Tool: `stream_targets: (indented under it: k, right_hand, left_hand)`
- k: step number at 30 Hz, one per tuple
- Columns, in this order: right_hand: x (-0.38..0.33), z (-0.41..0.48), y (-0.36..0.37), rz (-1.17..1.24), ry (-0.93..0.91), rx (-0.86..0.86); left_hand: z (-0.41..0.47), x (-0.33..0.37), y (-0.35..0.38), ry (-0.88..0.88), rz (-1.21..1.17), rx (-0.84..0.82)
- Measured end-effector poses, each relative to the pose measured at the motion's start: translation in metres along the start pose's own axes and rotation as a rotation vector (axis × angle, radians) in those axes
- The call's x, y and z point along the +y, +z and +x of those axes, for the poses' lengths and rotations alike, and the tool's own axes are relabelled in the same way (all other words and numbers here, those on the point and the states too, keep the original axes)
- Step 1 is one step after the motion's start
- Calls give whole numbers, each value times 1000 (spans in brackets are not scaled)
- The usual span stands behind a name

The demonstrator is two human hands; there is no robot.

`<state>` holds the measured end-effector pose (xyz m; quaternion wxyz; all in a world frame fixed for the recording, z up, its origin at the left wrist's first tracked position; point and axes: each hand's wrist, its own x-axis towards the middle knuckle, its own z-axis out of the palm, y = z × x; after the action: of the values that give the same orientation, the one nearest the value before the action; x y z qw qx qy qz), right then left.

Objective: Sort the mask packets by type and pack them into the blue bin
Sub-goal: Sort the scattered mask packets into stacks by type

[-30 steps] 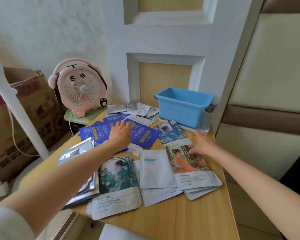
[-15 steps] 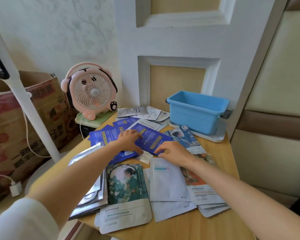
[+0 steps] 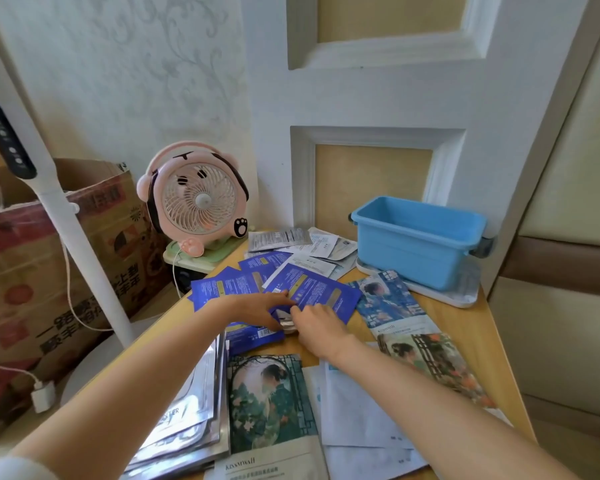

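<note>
Reaching forward over the light wooden table (image 3: 465, 327), both bare hands meet at the heap of dark blue rectangular mask packets (image 3: 312, 289) spread near its middle. The left hand (image 3: 257, 310) lies on those packets with its fingers stretched out fairly flat, gripping nothing. The right hand (image 3: 317, 327) is just beside it, seen from the back, its fingers bent down onto a small silvery piece (image 3: 286, 323) between the two hands; whether it pinches that piece cannot be told. The blue plastic bin (image 3: 416, 237) stands at the far right corner on a white tray (image 3: 458, 296), and nothing shows above its rim. Between the bin and the hands lies a packet printed with a blue illustrated figure (image 3: 385, 299), with an orange-toned one (image 3: 437, 365) nearer the table's right edge. Close to the camera lie a green illustrated packet (image 3: 271, 403), plain white packets (image 3: 354, 403) and a stack of silvery foil packets (image 3: 187, 410). More white and grey packets (image 3: 302, 240) lie at the back, beside a round pink desk fan (image 3: 196, 199).
</note>
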<state>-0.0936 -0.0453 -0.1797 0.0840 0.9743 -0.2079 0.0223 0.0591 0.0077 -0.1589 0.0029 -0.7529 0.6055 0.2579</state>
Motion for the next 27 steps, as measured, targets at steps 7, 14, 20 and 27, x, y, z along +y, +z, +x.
stream_targets:
  k: [7, 14, 20, 27]
  right_hand:
    - [48, 0, -51, 352, -125, 215]
    - [84, 6, -90, 1362, 450, 565]
    - [76, 7, -68, 1860, 646, 645]
    - [80, -7, -73, 2023, 569, 521]
  left_hand:
    - [-3, -7, -1, -36, 30, -26]
    - [-28, 25, -6, 157, -730, 239]
    - [-37, 37, -8, 462, -1228, 34]
    - [-53, 46, -28, 462, -1842, 273]
